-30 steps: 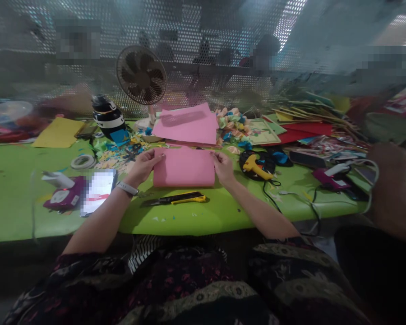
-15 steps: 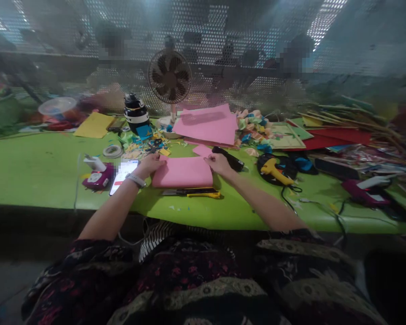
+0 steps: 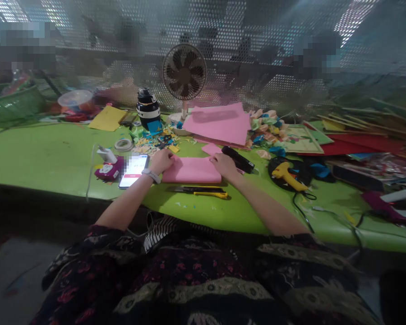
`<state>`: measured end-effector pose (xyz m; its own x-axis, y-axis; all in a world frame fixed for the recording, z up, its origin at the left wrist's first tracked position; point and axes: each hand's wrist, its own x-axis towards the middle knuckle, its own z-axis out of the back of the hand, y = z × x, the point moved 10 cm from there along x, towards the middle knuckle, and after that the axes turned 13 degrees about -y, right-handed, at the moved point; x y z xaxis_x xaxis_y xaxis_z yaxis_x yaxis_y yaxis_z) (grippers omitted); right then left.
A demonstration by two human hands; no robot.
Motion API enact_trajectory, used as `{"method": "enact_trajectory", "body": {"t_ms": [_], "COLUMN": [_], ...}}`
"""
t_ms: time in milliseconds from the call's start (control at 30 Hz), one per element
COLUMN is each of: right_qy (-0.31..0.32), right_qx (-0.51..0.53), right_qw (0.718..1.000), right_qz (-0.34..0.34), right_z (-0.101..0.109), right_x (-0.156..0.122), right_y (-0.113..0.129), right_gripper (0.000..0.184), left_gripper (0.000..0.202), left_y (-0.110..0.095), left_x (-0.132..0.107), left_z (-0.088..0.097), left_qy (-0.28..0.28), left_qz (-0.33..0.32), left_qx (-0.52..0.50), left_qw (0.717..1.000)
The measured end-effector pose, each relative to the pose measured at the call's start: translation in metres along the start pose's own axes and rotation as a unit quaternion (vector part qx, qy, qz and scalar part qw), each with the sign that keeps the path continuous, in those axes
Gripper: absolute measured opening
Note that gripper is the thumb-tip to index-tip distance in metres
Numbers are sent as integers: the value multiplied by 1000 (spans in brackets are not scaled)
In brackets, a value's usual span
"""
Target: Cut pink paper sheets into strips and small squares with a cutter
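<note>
A folded pink paper sheet [image 3: 192, 170] lies flat on the green table [image 3: 47, 155] in front of me. My left hand [image 3: 161, 161] presses its left end with bent fingers. At the sheet's right end my right hand [image 3: 224, 164] also rests on it with fingers curled down. A yellow and black utility knife [image 3: 203, 192] lies just in front of the sheet. A black stapler-like tool [image 3: 238, 159] sits beside my right hand.
A phone [image 3: 134, 164] and a purple device [image 3: 105, 170] lie left of my wrist. Farther back stand a small fan [image 3: 184, 73], a stack of pink sheets [image 3: 219, 125], paper scraps [image 3: 155, 142] and a tape roll [image 3: 123, 144]. A yellow glue gun [image 3: 288, 175] and cables lie at the right.
The view has swung left and pulled back. My hands have slid onto the two ends of the pink sheet, pressing it flatter. A black tool now shows beside my right hand.
</note>
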<state>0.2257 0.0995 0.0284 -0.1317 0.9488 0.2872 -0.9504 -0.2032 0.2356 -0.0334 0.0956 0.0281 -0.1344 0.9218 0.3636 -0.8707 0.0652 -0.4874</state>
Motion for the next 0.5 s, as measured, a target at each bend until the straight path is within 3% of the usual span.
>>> {"method": "enact_trajectory", "body": {"t_ms": [200, 333, 433, 500], "right_qy": [14, 35, 40, 56], "right_qx": [-29, -53, -94, -131], "right_qw": [999, 998, 994, 987], "right_qz": [44, 30, 38, 80], "right_z": [-8, -10, -6, -5], "right_x": [1, 0, 4, 6], "right_y": [10, 7, 10, 21], "right_gripper": [37, 36, 42, 42], "left_gripper": [13, 27, 47, 46], "left_y": [-10, -15, -28, -41], "left_x": [-5, -10, -9, -7], "left_z": [-1, 1, 11, 10], "left_qy": [37, 44, -2, -5], "left_qz": [-12, -23, -69, -128], "left_qx": [77, 140, 169, 183], "left_qw": [996, 989, 983, 975]}}
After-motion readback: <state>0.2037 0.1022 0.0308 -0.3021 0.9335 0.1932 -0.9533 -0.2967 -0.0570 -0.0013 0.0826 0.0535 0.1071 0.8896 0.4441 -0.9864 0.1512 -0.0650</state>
